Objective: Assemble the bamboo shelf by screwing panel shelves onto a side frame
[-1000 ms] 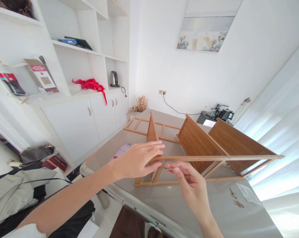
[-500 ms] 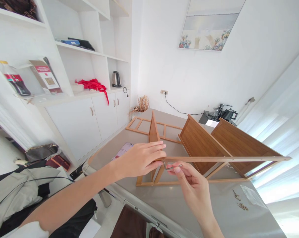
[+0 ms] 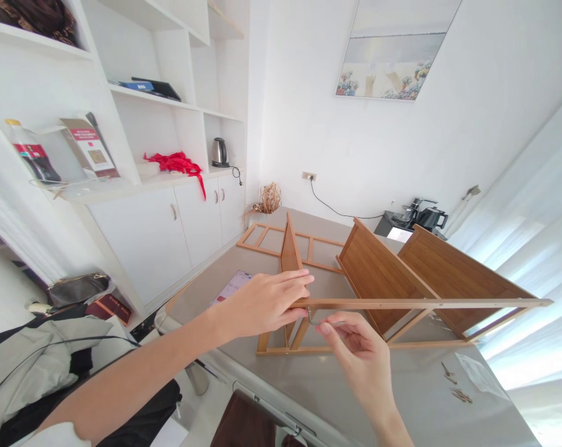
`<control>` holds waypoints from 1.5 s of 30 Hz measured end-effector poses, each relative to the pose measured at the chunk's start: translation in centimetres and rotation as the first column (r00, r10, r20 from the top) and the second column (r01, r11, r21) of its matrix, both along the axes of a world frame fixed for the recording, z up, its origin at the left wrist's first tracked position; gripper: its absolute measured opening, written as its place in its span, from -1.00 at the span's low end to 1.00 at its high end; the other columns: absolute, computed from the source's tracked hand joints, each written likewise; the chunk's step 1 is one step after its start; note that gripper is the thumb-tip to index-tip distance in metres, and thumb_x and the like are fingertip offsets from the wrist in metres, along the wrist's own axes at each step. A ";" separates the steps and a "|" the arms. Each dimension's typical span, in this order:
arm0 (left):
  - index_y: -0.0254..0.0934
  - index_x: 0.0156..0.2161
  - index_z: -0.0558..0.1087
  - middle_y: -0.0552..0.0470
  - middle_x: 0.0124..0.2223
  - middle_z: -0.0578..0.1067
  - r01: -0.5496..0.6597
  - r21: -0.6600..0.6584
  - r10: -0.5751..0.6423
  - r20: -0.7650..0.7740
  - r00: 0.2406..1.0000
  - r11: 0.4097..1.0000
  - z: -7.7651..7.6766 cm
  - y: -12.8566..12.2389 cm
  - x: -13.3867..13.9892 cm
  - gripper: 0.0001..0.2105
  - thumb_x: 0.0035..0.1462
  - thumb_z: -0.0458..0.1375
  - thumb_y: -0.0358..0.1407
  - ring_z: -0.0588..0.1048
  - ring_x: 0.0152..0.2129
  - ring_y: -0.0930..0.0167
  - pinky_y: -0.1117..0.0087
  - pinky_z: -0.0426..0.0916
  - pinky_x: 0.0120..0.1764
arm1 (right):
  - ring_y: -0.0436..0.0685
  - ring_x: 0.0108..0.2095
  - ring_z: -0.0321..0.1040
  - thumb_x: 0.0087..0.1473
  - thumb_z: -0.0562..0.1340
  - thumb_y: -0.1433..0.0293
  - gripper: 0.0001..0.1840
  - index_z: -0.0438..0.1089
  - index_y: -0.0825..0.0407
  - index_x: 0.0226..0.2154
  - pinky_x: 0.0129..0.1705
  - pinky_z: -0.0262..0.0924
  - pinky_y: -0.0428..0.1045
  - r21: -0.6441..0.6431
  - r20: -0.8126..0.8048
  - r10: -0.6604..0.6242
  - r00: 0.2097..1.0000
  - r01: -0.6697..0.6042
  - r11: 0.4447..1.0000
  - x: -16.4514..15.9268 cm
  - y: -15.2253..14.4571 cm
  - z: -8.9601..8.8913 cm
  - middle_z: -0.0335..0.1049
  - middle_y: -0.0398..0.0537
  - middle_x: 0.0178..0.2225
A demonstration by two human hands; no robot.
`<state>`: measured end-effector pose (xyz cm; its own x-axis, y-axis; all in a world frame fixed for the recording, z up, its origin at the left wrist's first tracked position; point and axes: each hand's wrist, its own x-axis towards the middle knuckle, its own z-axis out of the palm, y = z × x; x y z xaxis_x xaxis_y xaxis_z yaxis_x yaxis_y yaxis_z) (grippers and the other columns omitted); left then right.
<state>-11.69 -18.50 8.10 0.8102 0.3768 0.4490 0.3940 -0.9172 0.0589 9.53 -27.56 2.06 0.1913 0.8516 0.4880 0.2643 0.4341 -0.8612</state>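
Observation:
My right hand (image 3: 365,357) pinches the long arm of an L-shaped hex key (image 3: 312,320). The key's short end meets the side of a wooden frame's upper rail (image 3: 378,304), near its left end. Over that same end lies my left hand (image 3: 267,301), fingers on top and thumb below, gripping the rail where a narrow wooden panel (image 3: 290,245) joins it. Two wider wooden shelf boards (image 3: 378,264) stand slanted from the frame farther right. Flat behind them rests a second ladder-like wooden frame (image 3: 311,248). The screw head under the key is hidden.
On the grey table (image 3: 304,385), several screws (image 3: 460,395) lie at the right beside a clear plastic bag (image 3: 481,375). A phone (image 3: 232,287) is left of the frame. A black kettle (image 3: 432,217) stands at the back right. A brown chair (image 3: 244,419) is below the front edge.
The right hand has swung the hex key's long arm slightly downward and away from the rail. The left hand keeps its hold. The whole view has shifted a little.

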 end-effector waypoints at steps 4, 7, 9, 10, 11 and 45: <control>-0.24 -0.07 0.40 -0.09 0.29 0.39 -0.005 0.008 0.005 -0.004 1.000 1.000 0.0 0.1 0.1 -0.82 0.39 0.07 -0.18 0.39 0.23 0.31 0.38 0.53 -0.10 | 0.04 -0.37 0.46 0.18 0.32 0.35 -0.94 0.46 -0.04 -0.33 -0.27 0.40 -0.08 0.119 0.352 -0.023 0.936 -0.020 0.993 1.3 0.3 0.7 0.50 -0.12 -0.37; -0.23 -0.07 0.41 -0.07 0.29 0.40 -0.007 -0.002 0.007 0.007 1.000 1.000 0.0 0.1 0.1 -0.83 0.39 0.06 -0.19 0.40 0.22 0.33 0.39 0.53 -0.10 | 0.04 -0.35 0.44 0.23 0.26 0.42 -0.96 0.43 -0.06 -0.27 -0.27 0.36 -0.07 0.198 0.542 -0.060 0.839 -0.058 0.978 1.5 0.0 1.0 0.49 -0.12 -0.33; -0.23 -0.06 0.41 -0.07 0.29 0.40 -0.004 -0.016 0.004 0.021 1.000 1.000 -0.1 0.1 0.1 -0.83 0.38 0.07 -0.20 0.40 0.22 0.33 0.37 0.52 -0.05 | 0.05 -0.32 0.45 0.24 0.23 0.48 -0.80 0.40 -0.08 -0.10 -0.25 0.35 -0.05 0.276 0.594 -0.127 0.794 -0.052 0.960 1.1 -0.3 0.9 0.51 -0.11 -0.28; -0.22 -0.05 0.41 -0.07 0.29 0.40 -0.001 -0.024 0.001 0.030 1.000 1.000 -0.2 0.1 0.1 -0.83 0.37 0.07 -0.21 0.40 0.22 0.33 0.36 0.51 -0.03 | 0.05 -0.33 0.45 0.24 0.22 0.51 -0.70 0.36 -0.10 0.00 -0.25 0.34 -0.03 0.315 0.615 -0.163 0.772 -0.051 0.948 0.7 -0.4 0.7 0.51 -0.11 -0.28; -0.22 -0.04 0.42 -0.08 0.30 0.39 0.003 -0.035 -0.002 0.039 0.999 0.999 -0.2 0.1 0.1 -0.82 0.36 0.08 -0.22 0.39 0.23 0.32 0.35 0.50 0.00 | 0.06 -0.34 0.44 0.23 0.21 0.54 -0.60 0.31 -0.11 0.08 -0.26 0.33 -0.02 0.348 0.635 -0.191 0.748 -0.057 0.936 0.4 -0.5 0.5 0.52 -0.12 -0.29; -0.18 -0.01 0.49 -0.02 0.19 0.50 0.219 -0.357 -0.100 0.324 0.941 0.908 -1.3 1.3 -0.7 -0.74 0.34 -0.01 -0.38 0.31 0.28 0.34 0.18 0.31 0.27 | 0.08 -0.36 0.55 0.26 0.25 0.25 -0.81 0.44 -0.03 -0.13 -0.26 0.47 -0.03 0.035 0.148 -0.082 0.986 0.077 0.996 -2.2 0.7 -0.8 0.55 -0.08 -0.37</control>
<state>-12.40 -17.21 6.80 0.7288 0.4442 0.5211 0.1543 -0.8480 0.5071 7.29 -26.88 1.25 0.1808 0.8215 0.5408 0.4236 0.4312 -0.7967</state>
